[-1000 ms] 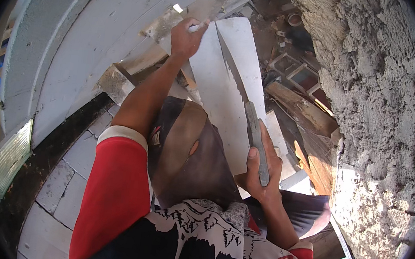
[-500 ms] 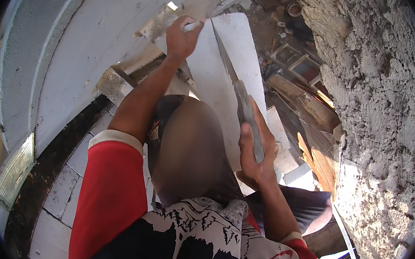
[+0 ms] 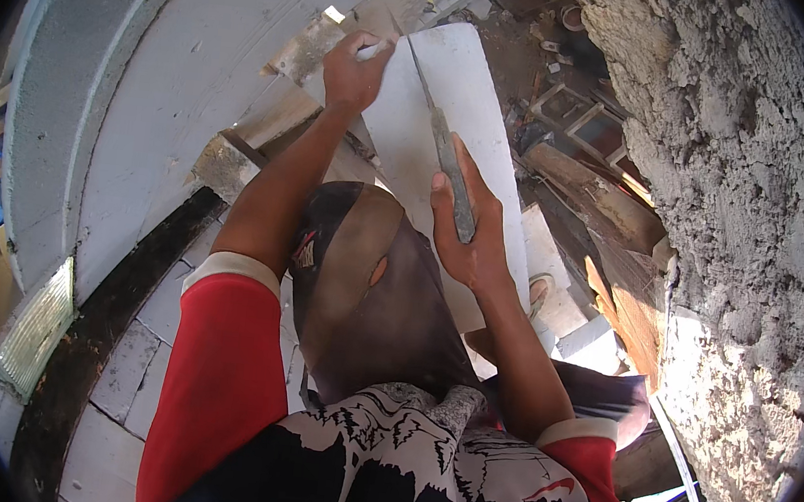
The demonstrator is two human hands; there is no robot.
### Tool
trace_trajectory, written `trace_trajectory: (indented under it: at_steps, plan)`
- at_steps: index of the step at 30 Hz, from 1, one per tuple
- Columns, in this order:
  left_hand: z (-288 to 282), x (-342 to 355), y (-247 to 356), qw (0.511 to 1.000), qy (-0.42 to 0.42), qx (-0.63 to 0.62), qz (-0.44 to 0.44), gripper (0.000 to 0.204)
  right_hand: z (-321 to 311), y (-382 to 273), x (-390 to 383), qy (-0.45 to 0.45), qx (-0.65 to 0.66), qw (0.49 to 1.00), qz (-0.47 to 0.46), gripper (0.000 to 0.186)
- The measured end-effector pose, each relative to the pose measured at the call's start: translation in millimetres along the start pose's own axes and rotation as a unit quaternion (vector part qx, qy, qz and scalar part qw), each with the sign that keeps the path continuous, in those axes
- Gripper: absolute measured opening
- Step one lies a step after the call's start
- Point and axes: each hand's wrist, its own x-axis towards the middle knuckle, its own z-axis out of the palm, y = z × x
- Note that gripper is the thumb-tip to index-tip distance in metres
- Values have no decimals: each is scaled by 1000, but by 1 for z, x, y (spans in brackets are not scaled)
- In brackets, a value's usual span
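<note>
A long white block [image 3: 481, 113], likely aerated concrete, slopes away in front of me. Its far end lies at the top middle. My right hand [image 3: 479, 234] is wrapped round the grey handle of a handsaw [image 3: 439, 127], thumb along its near side. The narrow blade points away from me, set into the block near its far left edge, and its tip sticks out beyond the end. My left hand [image 3: 353, 80] grips the block's far left corner, close beside the blade, with thumb and fingers closed on it.
A rough mortar-covered wall [image 3: 728, 186] rises on the right. Pale smooth blockwork [image 3: 208, 58] curves along the left, with a dark beam [image 3: 115, 320] below it. Broken boards [image 3: 601, 193], a wooden frame [image 3: 570, 112] and rubble lie lower down at right. My raised knee [image 3: 360, 286] is under my arms.
My right hand has pushed the saw away from me and slightly left, so more blade shows past the block's far end. My left hand stays in place.
</note>
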Motion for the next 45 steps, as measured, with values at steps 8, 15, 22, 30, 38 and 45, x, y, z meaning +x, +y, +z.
trace_trajectory:
  at_steps: [8, 15, 22, 30, 38, 45]
  plan:
    - [-12, 0, 9, 1000, 7, -2, -16, 39, -32, -10, -78, -30, -2, 998, 64, 60]
    - [-8, -1, 4, 999, -9, 5, -32, 41, -28, -16, -84, -25, 41, 993, 104, 60]
    - [-9, -6, 7, 1000, -8, 0, -28, 42, -13, 9, -35, -22, 15, 998, 57, 57]
    - [-19, -2, 12, 999, -10, 22, -41, 39, -49, -11, -138, -28, -20, 998, 61, 66]
    - [-8, -1, 7, 999, -20, 13, -25, 44, -16, 10, -71, -11, -3, 997, 75, 57]
    - [-17, -2, 11, 1000, 9, -9, -10, 37, -35, 11, -95, -38, 29, 994, 98, 59]
